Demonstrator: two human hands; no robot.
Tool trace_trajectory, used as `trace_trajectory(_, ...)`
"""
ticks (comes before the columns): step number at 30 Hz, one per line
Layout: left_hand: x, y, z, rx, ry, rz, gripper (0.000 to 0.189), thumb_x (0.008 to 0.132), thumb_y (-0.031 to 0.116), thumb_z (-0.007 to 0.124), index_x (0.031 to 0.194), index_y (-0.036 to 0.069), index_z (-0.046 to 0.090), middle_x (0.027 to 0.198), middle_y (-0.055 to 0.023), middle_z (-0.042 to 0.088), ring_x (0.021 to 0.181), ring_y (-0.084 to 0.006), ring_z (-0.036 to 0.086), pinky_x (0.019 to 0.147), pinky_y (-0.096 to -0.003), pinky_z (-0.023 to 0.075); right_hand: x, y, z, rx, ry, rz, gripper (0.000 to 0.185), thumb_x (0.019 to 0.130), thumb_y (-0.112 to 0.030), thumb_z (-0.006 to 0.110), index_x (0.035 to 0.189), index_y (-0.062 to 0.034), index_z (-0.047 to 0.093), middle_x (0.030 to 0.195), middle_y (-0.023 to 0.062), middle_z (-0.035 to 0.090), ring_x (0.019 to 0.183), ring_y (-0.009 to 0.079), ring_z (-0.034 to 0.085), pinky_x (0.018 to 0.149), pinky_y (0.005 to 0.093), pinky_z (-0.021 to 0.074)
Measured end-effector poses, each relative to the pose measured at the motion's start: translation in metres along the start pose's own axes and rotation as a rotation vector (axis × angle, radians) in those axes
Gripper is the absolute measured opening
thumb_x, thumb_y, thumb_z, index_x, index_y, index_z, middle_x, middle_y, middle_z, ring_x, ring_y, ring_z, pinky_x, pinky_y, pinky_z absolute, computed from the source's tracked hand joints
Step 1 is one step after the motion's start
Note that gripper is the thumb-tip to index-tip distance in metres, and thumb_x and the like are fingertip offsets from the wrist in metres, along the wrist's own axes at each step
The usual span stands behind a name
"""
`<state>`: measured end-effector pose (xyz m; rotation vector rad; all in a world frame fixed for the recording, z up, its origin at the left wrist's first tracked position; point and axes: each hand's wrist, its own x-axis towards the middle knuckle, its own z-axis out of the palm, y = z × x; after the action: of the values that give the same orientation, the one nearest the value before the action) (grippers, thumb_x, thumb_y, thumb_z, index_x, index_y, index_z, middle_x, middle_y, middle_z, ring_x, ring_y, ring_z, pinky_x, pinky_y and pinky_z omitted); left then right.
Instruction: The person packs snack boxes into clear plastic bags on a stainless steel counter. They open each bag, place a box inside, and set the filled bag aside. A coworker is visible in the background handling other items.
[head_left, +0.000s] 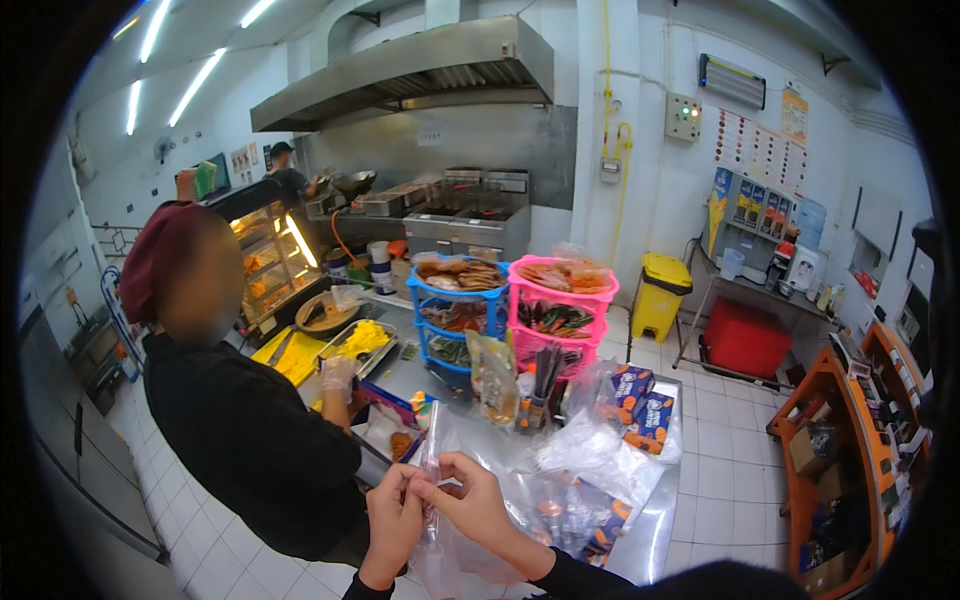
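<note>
A clear plastic bag (480, 450) hangs before me above the front of the steel table. My left hand (397, 506) pinches its gathered edge between thumb and fingers. Close beside it, my right hand (472, 499) grips the same edge, the thumbs nearly meeting. The bag's lower part drops between and below my wrists. Just beyond my hands, an open food box (386, 439) holds a brown fried piece on white paper. To the right lies a heap of clear plastic bags (592, 457), partly over printed blue and orange boxes (649, 424).
A co-worker (247, 427) with a gloved hand stands close at left, by a tray of yellow food (367, 341) and a yellow cutting board (281, 356). Blue (416, 315) and pink (559, 300) tiered racks rise at the table's back. An orange shelf (795, 480) stands right.
</note>
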<state>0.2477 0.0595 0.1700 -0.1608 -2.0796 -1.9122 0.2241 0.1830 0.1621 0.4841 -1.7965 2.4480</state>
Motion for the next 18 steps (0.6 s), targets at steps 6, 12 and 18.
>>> trace_trajectory(6,-0.036,0.001,-0.071,0.394,-0.057,0.116,0.029,0.085,0.002,0.068,0.113,0.002,0.061,0.073,-0.0071,0.066,0.063,-0.0122,0.066,0.052,-0.0255,0.0475,-0.009,0.029,0.039,-0.173,0.021,0.076,0.02,0.084,-0.015,0.078,0.086,-0.0003,0.065,0.075,0.0014,0.065,0.065,0.0049,0.055,0.057,0.0205,0.0428)
trace_trajectory(12,-0.044,-0.02,-0.123,0.679,0.028,0.353,0.012,0.087,0.007,0.068,0.098,0.005,0.066,0.076,-0.0106,0.066,0.057,-0.0279,0.064,0.051,-0.034,0.0487,-0.015,0.041,0.066,-0.299,-0.194,0.206,0.015,0.087,-0.007,0.074,0.094,0.0017,0.065,0.091,0.0046,0.065,0.08,0.0062,0.059,0.068,0.0218,0.0495)
trace_trajectory(18,-0.046,-0.037,-0.136,0.783,-0.071,0.044,0.012,0.089,0.006,0.065,0.078,0.002,0.066,0.064,-0.0128,0.062,0.048,-0.0296,0.057,0.048,-0.0333,0.0446,-0.043,0.067,0.079,-0.081,-0.262,0.052,0.02,0.088,-0.009,0.072,0.103,0.002,0.064,0.103,0.007,0.06,0.092,0.0116,0.063,0.076,0.0251,0.0537)
